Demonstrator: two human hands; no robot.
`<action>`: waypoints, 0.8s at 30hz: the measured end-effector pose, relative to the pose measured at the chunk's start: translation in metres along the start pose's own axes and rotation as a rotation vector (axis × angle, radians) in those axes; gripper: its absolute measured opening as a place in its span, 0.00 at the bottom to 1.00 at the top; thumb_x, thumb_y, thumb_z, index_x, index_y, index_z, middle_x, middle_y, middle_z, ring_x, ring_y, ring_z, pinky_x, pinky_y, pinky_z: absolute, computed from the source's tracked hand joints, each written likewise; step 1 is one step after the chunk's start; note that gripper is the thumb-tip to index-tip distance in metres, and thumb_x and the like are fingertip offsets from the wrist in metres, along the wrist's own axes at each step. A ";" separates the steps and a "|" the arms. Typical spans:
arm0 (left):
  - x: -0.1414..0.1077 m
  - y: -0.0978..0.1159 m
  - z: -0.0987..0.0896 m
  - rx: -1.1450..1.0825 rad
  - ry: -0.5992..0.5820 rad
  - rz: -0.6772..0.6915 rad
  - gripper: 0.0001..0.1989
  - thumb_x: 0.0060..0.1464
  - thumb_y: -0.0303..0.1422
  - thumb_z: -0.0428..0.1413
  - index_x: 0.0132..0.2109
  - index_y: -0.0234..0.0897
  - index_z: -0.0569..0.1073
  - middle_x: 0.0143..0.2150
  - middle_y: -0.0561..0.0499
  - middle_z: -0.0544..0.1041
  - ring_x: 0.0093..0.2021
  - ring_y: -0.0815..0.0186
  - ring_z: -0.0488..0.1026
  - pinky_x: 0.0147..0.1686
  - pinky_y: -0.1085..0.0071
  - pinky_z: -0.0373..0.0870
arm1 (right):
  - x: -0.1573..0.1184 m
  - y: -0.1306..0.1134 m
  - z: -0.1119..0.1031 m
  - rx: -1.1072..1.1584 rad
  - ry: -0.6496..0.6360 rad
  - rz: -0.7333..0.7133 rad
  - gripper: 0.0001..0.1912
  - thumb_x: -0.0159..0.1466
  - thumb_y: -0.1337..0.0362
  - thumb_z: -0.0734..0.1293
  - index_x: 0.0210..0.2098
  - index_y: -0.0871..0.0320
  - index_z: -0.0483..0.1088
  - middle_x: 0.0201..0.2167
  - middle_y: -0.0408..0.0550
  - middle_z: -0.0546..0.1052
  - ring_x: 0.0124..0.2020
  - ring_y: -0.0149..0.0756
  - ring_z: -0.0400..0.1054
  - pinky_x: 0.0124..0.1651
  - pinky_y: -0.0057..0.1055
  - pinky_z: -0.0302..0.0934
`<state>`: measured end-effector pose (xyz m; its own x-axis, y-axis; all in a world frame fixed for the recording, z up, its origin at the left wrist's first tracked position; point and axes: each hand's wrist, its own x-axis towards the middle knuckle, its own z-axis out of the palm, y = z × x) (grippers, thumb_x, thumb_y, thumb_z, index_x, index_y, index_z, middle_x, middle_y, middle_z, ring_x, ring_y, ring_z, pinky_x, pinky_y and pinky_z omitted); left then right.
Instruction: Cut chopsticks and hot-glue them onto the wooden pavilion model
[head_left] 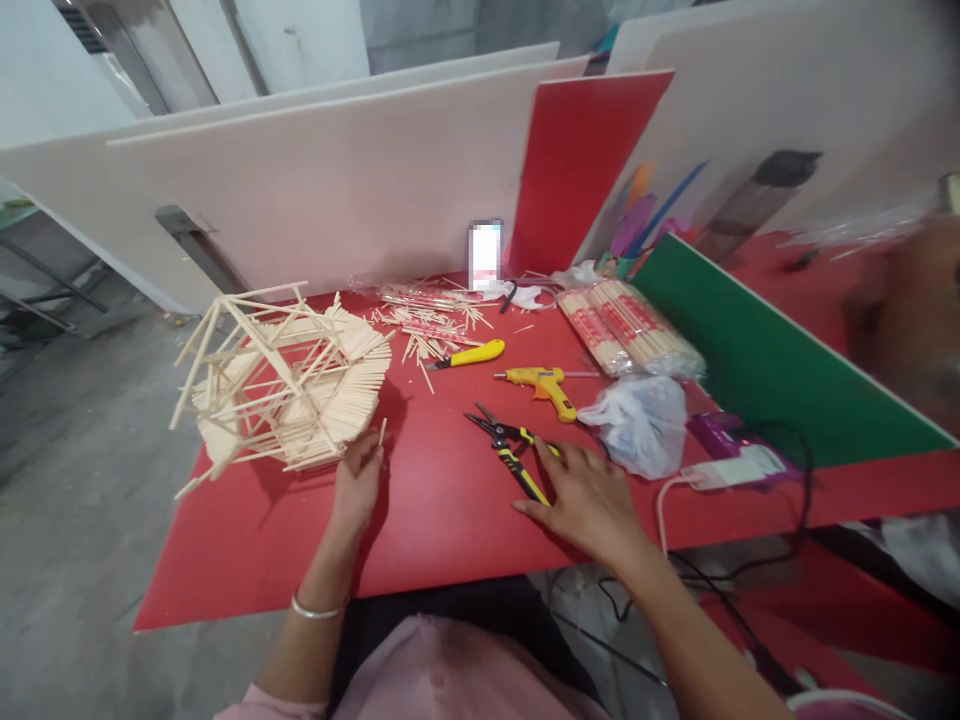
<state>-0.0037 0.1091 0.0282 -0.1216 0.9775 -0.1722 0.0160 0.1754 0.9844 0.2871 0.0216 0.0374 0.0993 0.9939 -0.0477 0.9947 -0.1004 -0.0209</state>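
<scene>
My left hand (360, 480) is closed on a short wooden stick (383, 432), which stands up from the fingers beside the lower right edge of a stick model (300, 390). The model is an open frame of pale sticks with fanned, layered sections. My right hand (589, 495) has its fingers spread at the handles of black and yellow pliers (510, 455), whose jaws are apart. Above the pliers lies a yellow glue gun (544, 385). A yellow-handled cutter (476, 354) rests near the loose sticks (427, 325).
Wrapped stick bundles (630, 325) and a clear plastic bag (641, 425) are on the right of the red table (442, 520). A power strip (739, 470) with cables sits by a green board (772, 370). A phone (486, 256) stands at the back.
</scene>
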 end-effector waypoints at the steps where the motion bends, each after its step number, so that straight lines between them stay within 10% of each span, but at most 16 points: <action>1: -0.001 0.002 -0.003 -0.018 -0.016 -0.024 0.15 0.44 0.36 0.63 0.41 0.35 0.80 0.27 0.51 0.76 0.24 0.70 0.67 0.26 0.74 0.65 | 0.000 0.001 0.000 0.010 0.000 -0.003 0.43 0.56 0.42 0.69 0.63 0.59 0.63 0.55 0.65 0.71 0.53 0.60 0.65 0.46 0.50 0.62; 9: -0.009 0.013 0.005 -0.265 -0.241 -0.265 0.23 0.42 0.40 0.67 0.44 0.31 0.76 0.20 0.57 0.70 0.14 0.77 0.59 0.13 0.80 0.50 | -0.002 0.000 0.002 0.186 -0.016 0.004 0.41 0.53 0.53 0.70 0.63 0.63 0.63 0.43 0.60 0.72 0.46 0.54 0.69 0.46 0.44 0.64; 13: -0.011 0.012 0.014 -0.342 -0.266 -0.271 0.23 0.42 0.40 0.67 0.45 0.34 0.74 0.21 0.56 0.72 0.13 0.78 0.59 0.13 0.80 0.48 | -0.012 -0.007 0.003 0.632 -0.046 0.091 0.41 0.50 0.56 0.70 0.62 0.61 0.64 0.47 0.59 0.73 0.46 0.50 0.72 0.45 0.42 0.66; 18: -0.016 0.013 0.015 -0.375 -0.234 -0.295 0.23 0.40 0.42 0.68 0.41 0.34 0.74 0.21 0.56 0.73 0.12 0.79 0.56 0.13 0.80 0.44 | -0.030 -0.025 0.006 1.485 -0.301 -0.074 0.29 0.62 0.54 0.54 0.56 0.60 0.68 0.40 0.59 0.78 0.39 0.45 0.75 0.39 0.40 0.69; 24: -0.028 0.025 0.009 -0.318 -0.271 -0.262 0.23 0.42 0.45 0.67 0.41 0.34 0.74 0.20 0.57 0.71 0.13 0.78 0.58 0.13 0.80 0.45 | -0.037 -0.060 -0.002 1.598 -0.528 -0.181 0.27 0.54 0.65 0.59 0.53 0.56 0.70 0.38 0.54 0.79 0.38 0.43 0.76 0.40 0.38 0.70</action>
<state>0.0086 0.0873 0.0572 0.1819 0.9080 -0.3775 -0.2900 0.4163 0.8617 0.2236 -0.0093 0.0426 -0.3515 0.9077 -0.2290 -0.0599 -0.2659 -0.9621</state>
